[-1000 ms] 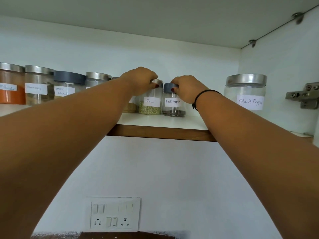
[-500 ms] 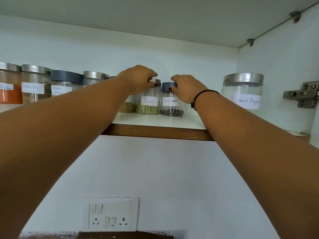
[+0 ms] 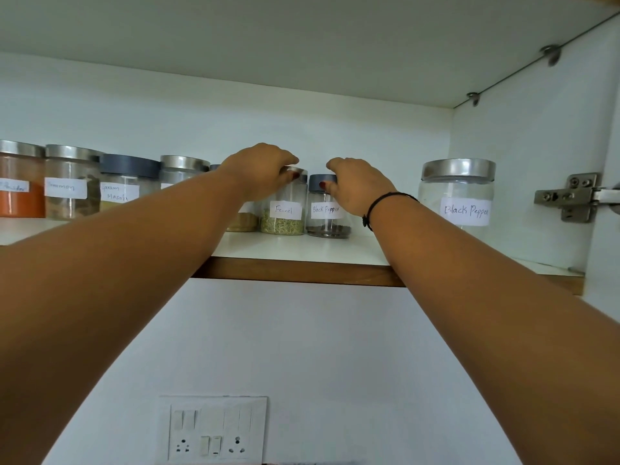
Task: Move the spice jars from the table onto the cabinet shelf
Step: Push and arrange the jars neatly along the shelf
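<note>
both hands reach up to the cabinet shelf (image 3: pixel 302 248), a white board with a brown wooden front edge. above it runs the cabinet's pale ceiling, behind it a white back wall, and on the right a white side wall carrying a metal hinge (image 3: pixel 575 197). below the shelf the wall is plain white, with a switch plate (image 3: pixel 214 429) near the bottom edge of the view.

a big jar (image 3: pixel 458 196) with a steel lid and a "black pepper" label stands upright toward the right of the shelf, well apart from the hands. along the left stands a row of upright jars: an orange-filled jar (image 3: pixel 20 181) at the far left, a steel-lidded jar (image 3: pixel 70 182) beside it, then a grey-lidded jar (image 3: pixel 125 181) labelled "garam masala", then another steel-lidded jar (image 3: pixel 183 169) partly hidden by the left forearm.

in the middle two small jars stand side by side on the shelf, close together. the left hand (image 3: pixel 261 171) is curled over the steel lid of the fennel jar (image 3: pixel 285 209), fingers bent down around its top and touching it. the right hand (image 3: pixel 357 186), with a black band at the wrist, is cupped against the grey lid of the small pepper jar (image 3: pixel 325 209), thumb and fingertips on the lid's edge. whether either grip is firm cannot be told
</note>
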The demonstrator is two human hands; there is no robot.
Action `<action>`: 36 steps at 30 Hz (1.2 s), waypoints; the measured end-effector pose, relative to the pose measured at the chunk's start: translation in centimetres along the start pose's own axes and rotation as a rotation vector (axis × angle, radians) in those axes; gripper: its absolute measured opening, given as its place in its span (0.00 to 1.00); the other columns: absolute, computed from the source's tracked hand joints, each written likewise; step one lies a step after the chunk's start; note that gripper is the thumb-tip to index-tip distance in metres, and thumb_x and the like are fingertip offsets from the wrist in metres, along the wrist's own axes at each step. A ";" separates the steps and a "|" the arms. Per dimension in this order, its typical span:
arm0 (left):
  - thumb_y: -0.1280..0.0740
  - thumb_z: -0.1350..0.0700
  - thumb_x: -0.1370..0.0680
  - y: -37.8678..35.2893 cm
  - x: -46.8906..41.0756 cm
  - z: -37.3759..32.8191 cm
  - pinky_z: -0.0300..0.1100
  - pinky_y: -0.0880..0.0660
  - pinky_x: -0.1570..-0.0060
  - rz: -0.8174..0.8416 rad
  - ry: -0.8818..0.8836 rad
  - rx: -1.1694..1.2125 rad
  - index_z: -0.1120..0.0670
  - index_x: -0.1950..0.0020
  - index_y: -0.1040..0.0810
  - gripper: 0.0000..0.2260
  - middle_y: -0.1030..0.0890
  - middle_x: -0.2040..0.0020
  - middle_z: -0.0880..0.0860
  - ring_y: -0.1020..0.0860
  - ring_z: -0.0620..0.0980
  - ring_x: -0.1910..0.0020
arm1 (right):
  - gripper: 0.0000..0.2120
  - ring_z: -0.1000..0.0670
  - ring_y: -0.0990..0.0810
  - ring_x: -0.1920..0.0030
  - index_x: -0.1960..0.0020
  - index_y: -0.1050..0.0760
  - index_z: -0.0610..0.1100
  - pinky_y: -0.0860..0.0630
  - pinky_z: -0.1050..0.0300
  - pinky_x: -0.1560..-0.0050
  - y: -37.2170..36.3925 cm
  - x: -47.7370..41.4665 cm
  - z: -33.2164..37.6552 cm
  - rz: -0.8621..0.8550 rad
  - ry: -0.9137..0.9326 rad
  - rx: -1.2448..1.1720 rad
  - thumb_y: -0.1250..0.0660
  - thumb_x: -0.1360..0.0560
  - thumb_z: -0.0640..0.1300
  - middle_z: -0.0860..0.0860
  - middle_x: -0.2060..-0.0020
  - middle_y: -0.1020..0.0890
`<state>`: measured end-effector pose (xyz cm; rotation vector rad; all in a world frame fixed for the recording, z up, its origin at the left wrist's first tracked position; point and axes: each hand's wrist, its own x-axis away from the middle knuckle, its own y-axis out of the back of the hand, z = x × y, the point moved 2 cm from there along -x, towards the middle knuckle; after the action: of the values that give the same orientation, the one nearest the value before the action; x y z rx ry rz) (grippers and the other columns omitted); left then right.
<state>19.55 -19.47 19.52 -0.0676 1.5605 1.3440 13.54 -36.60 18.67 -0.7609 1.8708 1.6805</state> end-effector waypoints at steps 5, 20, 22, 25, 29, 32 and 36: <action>0.43 0.50 0.16 0.1 0.4 0.0 0.55 0.30 0.34 0.004 0.010 -0.018 0.55 0.26 0.30 0.19 0.25 0.30 0.58 0.28 0.58 0.32 | 0.19 0.41 0.24 0.41 0.33 0.30 0.39 0.26 0.49 0.44 0.0 0.1 0.0 -0.007 0.000 0.009 0.42 0.17 0.50 0.41 0.40 0.23; 0.43 0.52 0.16 1.6 1.9 -2.0 0.53 0.33 0.30 -0.094 -0.007 0.042 0.53 0.24 0.33 0.19 0.29 0.26 0.55 0.30 0.57 0.28 | 0.15 0.43 0.28 0.32 0.37 0.28 0.38 0.26 0.45 0.38 4.5 3.4 0.1 -0.036 0.165 0.211 0.44 0.17 0.47 0.42 0.37 0.25; 0.43 0.51 0.16 2.3 2.2 -2.9 0.53 0.34 0.30 -0.128 0.001 0.060 0.52 0.24 0.34 0.20 0.29 0.26 0.55 0.30 0.57 0.29 | 0.16 0.42 0.29 0.31 0.36 0.29 0.39 0.27 0.45 0.36 5.9 4.1 -0.2 -0.013 0.176 0.190 0.43 0.17 0.48 0.42 0.36 0.25; 0.43 0.49 0.16 3.2 2.6 -5.6 0.51 0.32 0.32 -0.119 -0.040 0.121 0.52 0.25 0.33 0.20 0.27 0.28 0.55 0.28 0.56 0.31 | 0.18 0.43 0.26 0.34 0.33 0.29 0.41 0.27 0.44 0.37 9.0 4.8 0.3 -0.062 0.210 0.107 0.43 0.17 0.50 0.43 0.35 0.24; 0.42 0.48 0.17 5.2 2.4 -11.0 0.49 0.26 0.43 -0.144 -0.175 0.238 0.52 0.30 0.27 0.17 0.21 0.37 0.55 0.21 0.54 0.42 | 0.18 0.44 0.24 0.36 0.31 0.27 0.45 0.27 0.45 0.36 13.5 5.7 -0.4 -0.095 0.156 0.036 0.42 0.18 0.49 0.45 0.35 0.22; 0.40 0.47 0.17 6.8 1.9 -15.0 0.47 0.29 0.36 -0.139 -0.241 0.312 0.52 0.27 0.30 0.20 0.24 0.31 0.54 0.25 0.52 0.35 | 0.15 0.43 0.21 0.43 0.38 0.21 0.43 0.24 0.46 0.41 16.1 6.7 -2.4 -0.024 0.046 0.047 0.42 0.19 0.45 0.44 0.42 0.18; 0.40 0.45 0.18 7.3 0.7 -18.8 0.46 0.35 0.30 0.010 -0.249 0.337 0.53 0.24 0.34 0.24 0.30 0.25 0.52 0.31 0.51 0.27 | 0.14 0.42 0.19 0.46 0.43 0.19 0.38 0.22 0.49 0.43 18.0 8.8 -5.0 0.113 -0.102 0.093 0.41 0.21 0.37 0.42 0.46 0.17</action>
<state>2.77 -30.63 21.23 0.3058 1.5516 1.0362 -5.31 -40.82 25.83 -0.5312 1.9371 1.6541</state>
